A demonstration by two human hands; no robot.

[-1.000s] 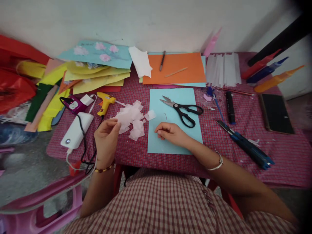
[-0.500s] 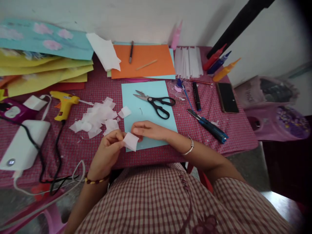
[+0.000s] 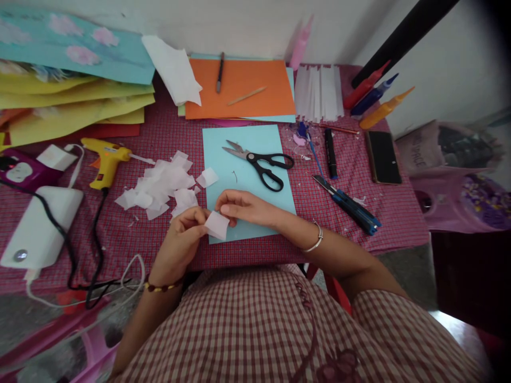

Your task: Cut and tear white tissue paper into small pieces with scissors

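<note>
A small pale pink square of tissue paper (image 3: pixel 217 225) is pinched between the thumb and fingers of my left hand (image 3: pixel 186 234). My right hand (image 3: pixel 245 207) has its fingers curled round the far edge of that square, its fingertips partly hidden behind it. Both hands are over the lower part of a light blue sheet (image 3: pixel 259 137). On that sheet lie black-handled scissors (image 3: pixel 259 159), blades slightly apart. A loose pile of tissue paper squares (image 3: pixel 159 183) lies left of the sheet, and one single square (image 3: pixel 207 177) overlaps its left edge.
Left are a yellow glue gun (image 3: pixel 106 159), a white power bank (image 3: pixel 42 226) and cables. Right lie a blue utility knife (image 3: pixel 347 205) with its blade out, a black marker (image 3: pixel 330 153) and a phone (image 3: pixel 383 157). Orange paper (image 3: pixel 243 74), white strips (image 3: pixel 319 93) and paint bottles (image 3: pixel 373 98) stand behind.
The view has shifted slightly, so things on the table appear a little higher and mostly further right. Both hands keep nearly the same pose at the tissue square.
</note>
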